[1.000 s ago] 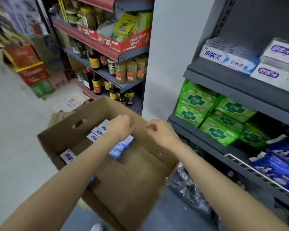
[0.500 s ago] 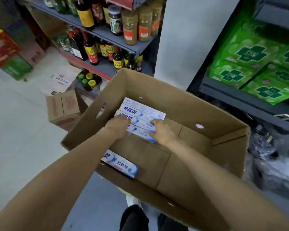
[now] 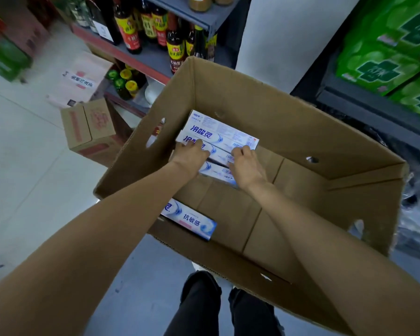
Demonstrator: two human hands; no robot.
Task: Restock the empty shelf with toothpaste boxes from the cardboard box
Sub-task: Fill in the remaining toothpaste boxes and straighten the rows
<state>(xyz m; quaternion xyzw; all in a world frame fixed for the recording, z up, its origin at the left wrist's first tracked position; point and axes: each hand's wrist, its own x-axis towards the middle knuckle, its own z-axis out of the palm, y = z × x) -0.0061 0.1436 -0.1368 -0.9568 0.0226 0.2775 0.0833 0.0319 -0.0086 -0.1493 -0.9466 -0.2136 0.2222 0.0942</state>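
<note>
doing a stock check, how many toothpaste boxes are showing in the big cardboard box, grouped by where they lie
toothpaste boxes in the stack under both hands: 3
lone toothpaste box by the near wall: 1
total in the cardboard box: 4 showing; any hidden beneath cannot be told

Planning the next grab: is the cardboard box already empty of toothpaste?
No, the cardboard box holds a stack of toothpaste boxes under both hands, plus a lone toothpaste box near its front wall.
</note>
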